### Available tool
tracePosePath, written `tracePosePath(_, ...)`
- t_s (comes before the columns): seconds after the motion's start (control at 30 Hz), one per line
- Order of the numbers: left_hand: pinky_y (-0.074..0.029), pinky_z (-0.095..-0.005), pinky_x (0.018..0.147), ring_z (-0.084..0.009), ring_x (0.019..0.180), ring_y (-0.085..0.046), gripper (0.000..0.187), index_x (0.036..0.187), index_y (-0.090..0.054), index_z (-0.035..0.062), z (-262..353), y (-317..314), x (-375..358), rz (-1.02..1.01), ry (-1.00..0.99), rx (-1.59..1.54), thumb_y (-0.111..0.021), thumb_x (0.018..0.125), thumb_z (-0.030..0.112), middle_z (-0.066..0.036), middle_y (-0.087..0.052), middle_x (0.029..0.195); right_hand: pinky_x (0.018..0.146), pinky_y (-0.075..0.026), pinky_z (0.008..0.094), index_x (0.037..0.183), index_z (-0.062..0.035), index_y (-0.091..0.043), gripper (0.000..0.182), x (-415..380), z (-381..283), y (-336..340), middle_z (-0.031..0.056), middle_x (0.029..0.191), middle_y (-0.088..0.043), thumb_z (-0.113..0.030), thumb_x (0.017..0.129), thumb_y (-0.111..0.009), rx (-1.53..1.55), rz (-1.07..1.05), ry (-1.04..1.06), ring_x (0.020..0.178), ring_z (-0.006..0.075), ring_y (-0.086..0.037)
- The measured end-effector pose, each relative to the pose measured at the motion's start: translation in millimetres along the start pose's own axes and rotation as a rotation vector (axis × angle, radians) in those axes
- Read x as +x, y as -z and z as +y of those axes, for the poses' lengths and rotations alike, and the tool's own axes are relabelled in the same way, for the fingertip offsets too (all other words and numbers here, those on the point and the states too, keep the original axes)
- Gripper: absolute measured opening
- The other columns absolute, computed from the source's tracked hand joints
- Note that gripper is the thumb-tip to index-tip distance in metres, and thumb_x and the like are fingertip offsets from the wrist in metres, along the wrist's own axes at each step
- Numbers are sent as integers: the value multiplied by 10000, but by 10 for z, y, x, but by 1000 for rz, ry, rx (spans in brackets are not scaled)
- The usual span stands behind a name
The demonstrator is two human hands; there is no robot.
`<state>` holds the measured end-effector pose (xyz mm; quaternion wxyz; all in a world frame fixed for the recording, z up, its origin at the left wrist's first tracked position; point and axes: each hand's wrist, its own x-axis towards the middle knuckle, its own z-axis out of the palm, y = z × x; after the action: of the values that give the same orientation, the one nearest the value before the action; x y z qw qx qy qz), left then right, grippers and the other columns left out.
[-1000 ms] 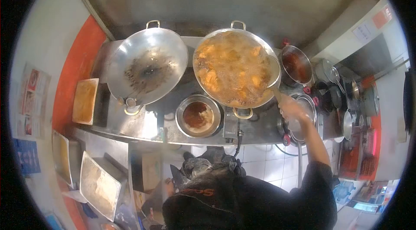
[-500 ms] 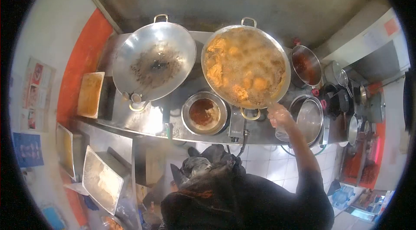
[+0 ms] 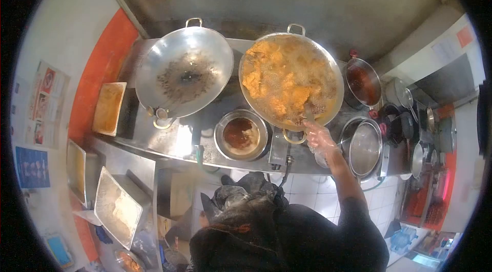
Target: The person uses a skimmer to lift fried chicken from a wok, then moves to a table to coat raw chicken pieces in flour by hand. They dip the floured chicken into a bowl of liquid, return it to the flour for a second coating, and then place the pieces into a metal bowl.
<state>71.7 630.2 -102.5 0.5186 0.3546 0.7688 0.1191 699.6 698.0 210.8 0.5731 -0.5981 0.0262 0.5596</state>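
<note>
My right hand [image 3: 321, 139], in a clear plastic glove, is closed round the handle of a metal cooking utensil [image 3: 309, 112] at the near right rim of the right wok [image 3: 338, 100]. The utensil's far end is hidden among the food and bubbling oil, so I cannot tell its kind. Golden-brown fried pieces [image 3: 274, 75], which look like battered chicken, crowd the left and middle of this wok. Foaming oil [image 3: 320, 67] shows on the right. My left hand is out of sight.
A second wok [image 3: 215, 49] with dark residue stands at left. Between them in front is a bowl of brown liquid [image 3: 238, 133]. To the right are a round strainer [image 3: 365, 148] and a pot of reddish liquid [image 3: 362, 81]. Metal trays [image 3: 108, 108] line the left side.
My right hand has moved left along the near rim with the utensil. The fried pieces have shifted and bunched up, showing more above the oil at left and middle.
</note>
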Motion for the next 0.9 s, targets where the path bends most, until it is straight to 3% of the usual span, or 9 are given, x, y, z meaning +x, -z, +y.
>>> tracePosePath(0.17,-533,-374,723,-243,814,-654,331,1198,-598,5,9,-40,30,-6,-9,-8,-665,902,139,-138,-676,1005,374,-282,198,1133,-100,-603,216,-166,83,107,-83,635,-376,-246,990,-673,69,-73,26,477,25,-361)
tracePosePath(0.27,-534,-373,727,-241,816,-654,331,1197,-599,6,2,-42,38,-8,-16,-17,-666,901,139,-138,-676,1001,373,-327,199,1137,-80,-624,236,-230,141,259,-61,685,-448,-270,1000,-654,118,-170,69,487,51,-419)
tracePosePath(0.47,-535,-370,735,-238,819,-653,329,1193,-602,6,50,-89,147,-34,-29,-16,-668,898,137,-137,-678,993,407,-356,199,1086,-103,-609,209,-649,18,219,-69,681,-430,-264,975,-681,3,-113,255,500,38,-423)
tracePosePath(0.57,-535,-369,739,-236,821,-653,329,1191,-603,7,68,-97,194,-40,-31,-26,-669,897,136,-136,-678,989,418,-357,204,1035,-118,-610,213,-672,-15,239,-72,676,-434,-275,940,-718,-42,62,152,496,40,-429)
tracePosePath(0.67,-535,-368,743,-234,823,-652,328,1189,-604,7,80,-108,234,-44,-35,-32,-670,895,136,-136,-679,985,403,-352,229,1073,-94,-623,263,-701,81,445,-61,668,-471,-266,909,-737,-188,-20,358,478,56,-449)
tracePosePath(0.77,-536,-367,747,-232,824,-652,327,1188,-605,7,97,-106,274,-49,-41,-34,-671,894,135,-135,-680,981,379,-340,217,1131,-77,-619,294,-710,174,697,-52,663,-472,-280,944,-721,-297,-98,429,466,57,-442)
tracePosePath(0.87,-536,-366,751,-231,826,-652,326,1186,-607,7,111,-100,316,-51,-44,-43,-672,892,134,-135,-680,977,364,-330,224,1099,-77,-624,289,-892,56,479,-45,649,-480,-283,925,-727,-277,177,195,439,55,-426)
tracePosePath(0.9,-536,-366,752,-230,827,-651,326,1185,-607,8,105,-96,326,-51,-43,-49,-673,892,134,-135,-681,976,364,-327,225,1084,-84,-627,272,-872,77,460,-47,638,-472,-283,923,-721,-311,136,250,435,54,-425)
